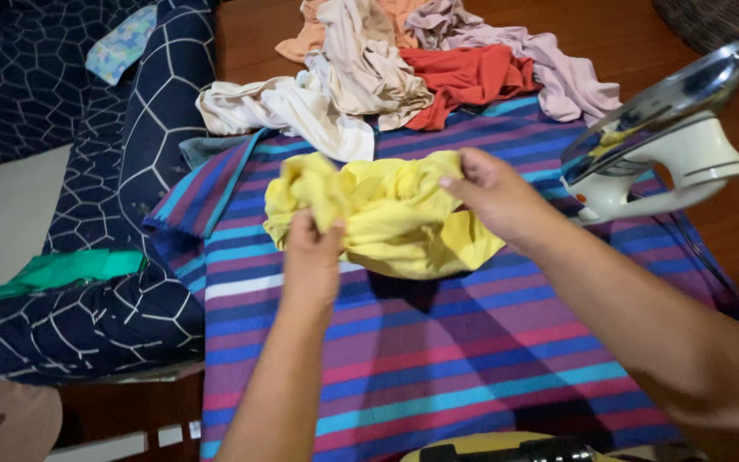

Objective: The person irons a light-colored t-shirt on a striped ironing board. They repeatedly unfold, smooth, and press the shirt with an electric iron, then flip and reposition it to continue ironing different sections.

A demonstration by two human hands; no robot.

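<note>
Hands: left hand [314, 248] pinches a bunched fold at the near-left edge of the yellow garment [387, 214]; right hand [493, 192] grips its upper-right edge between thumb and fingers. Both grasp the cloth, which is lifted slightly above the striped cloth [438, 351] covering the work surface.

Yellow garment: thin, soft, light by the look of its drape; crumpled, no stiffness, likely to sag wherever unsupported. Not fragile, not slippery. Best held at hems or seams, two points well apart, so it spreads flat.

Nearby: iron [660, 145], standing on its heel at the right, just beside the right hand. Pile of clothes [421, 68], cream, red, peach and pale pink, at the far end. Dark patterned sofa [87, 282] to the left, carrying a green item [66, 269].

Unclear: garment type cannot be told while bunched; its underside is hidden. Dark object at the bottom edge is cut off.
</note>
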